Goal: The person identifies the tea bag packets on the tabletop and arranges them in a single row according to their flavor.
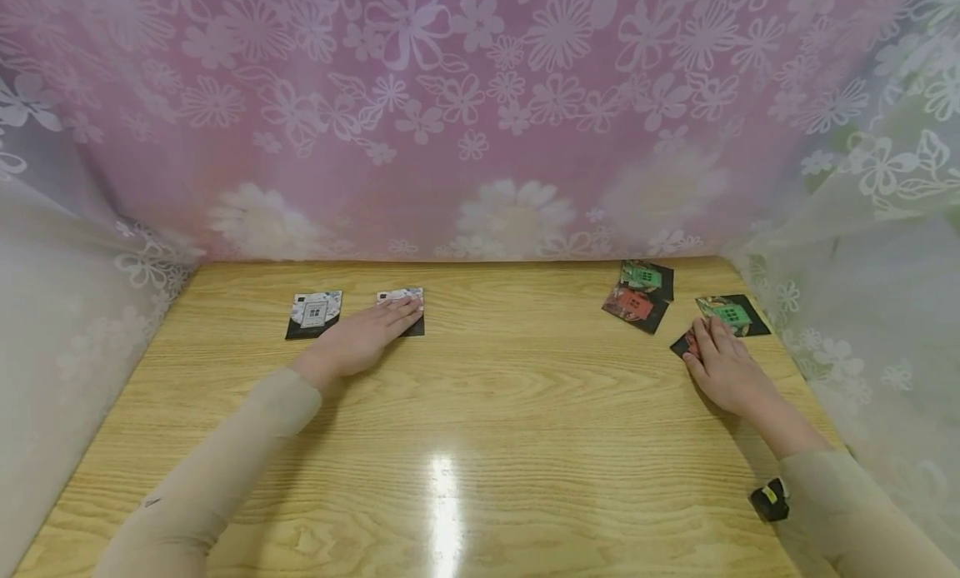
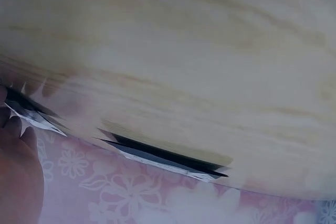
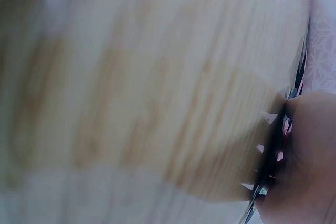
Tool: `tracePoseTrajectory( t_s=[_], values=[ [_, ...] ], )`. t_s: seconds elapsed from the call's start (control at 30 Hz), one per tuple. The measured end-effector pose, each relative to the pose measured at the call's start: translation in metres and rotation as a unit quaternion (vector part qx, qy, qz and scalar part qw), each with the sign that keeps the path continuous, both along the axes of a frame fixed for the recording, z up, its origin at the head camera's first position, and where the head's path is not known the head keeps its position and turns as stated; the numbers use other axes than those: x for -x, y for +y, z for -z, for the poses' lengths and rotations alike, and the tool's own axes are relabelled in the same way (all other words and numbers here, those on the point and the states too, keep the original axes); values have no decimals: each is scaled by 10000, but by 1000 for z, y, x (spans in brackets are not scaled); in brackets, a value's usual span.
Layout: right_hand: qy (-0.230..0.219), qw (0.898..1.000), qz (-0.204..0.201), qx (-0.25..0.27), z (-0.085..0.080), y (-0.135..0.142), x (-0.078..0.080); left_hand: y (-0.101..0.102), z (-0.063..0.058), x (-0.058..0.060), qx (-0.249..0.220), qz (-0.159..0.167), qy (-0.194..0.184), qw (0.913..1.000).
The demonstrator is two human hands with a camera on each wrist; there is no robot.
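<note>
In the head view my left hand [image 1: 363, 336] lies with straight fingers over a flat white-and-black packet [image 1: 416, 327], covering much of it. A matching packet [image 1: 315, 314] lies to its left, also seen edge-on in the left wrist view. My right hand [image 1: 726, 370] rests its fingers and thumb on a red-and-black packet [image 1: 681, 344], mostly hidden beneath it. Just behind that hand lies a green-and-black packet [image 1: 738, 314]. Further left, another red packet [image 1: 635, 305] overlaps a green one [image 1: 647, 276].
Both hands are over the wood-grain table [image 1: 480, 411]. A pink flowered curtain [image 1: 480, 145] hangs along the back edge, with pale sheer curtains at both sides. A small black object with a yellow mark [image 1: 769, 500] sits beside the right sleeve.
</note>
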State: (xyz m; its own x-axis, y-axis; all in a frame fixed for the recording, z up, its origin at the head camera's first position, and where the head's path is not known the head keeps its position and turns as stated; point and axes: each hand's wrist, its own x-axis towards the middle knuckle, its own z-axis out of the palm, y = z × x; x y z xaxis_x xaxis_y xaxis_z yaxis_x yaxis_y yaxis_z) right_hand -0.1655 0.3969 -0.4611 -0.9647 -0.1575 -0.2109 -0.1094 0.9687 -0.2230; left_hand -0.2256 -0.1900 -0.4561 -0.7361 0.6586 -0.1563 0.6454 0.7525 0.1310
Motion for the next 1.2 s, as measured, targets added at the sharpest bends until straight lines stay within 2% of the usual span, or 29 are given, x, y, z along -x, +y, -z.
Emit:
tracePoseTrajectory(
  t_s=[0.23,0.47,0.67,0.93,1.2],
  values=[
    [-67,10000,13,15,1,1,1,1,1,-2,71,60,489,9988],
    [-77,10000,43,12,-1,0,0,6,5,-2,-116,-64,244,9996],
    [-37,10000,20,10,0,1,0,-2,5,-2,-176,-16,184,9997],
    [-8,10000,-4,13,-1,1,1,-7,6,-4,-224,-41,404,9989],
    [-27,10000,-29,-43,-2,-1,-1,2,3,-5,105,-346,652,9972]
  ],
)
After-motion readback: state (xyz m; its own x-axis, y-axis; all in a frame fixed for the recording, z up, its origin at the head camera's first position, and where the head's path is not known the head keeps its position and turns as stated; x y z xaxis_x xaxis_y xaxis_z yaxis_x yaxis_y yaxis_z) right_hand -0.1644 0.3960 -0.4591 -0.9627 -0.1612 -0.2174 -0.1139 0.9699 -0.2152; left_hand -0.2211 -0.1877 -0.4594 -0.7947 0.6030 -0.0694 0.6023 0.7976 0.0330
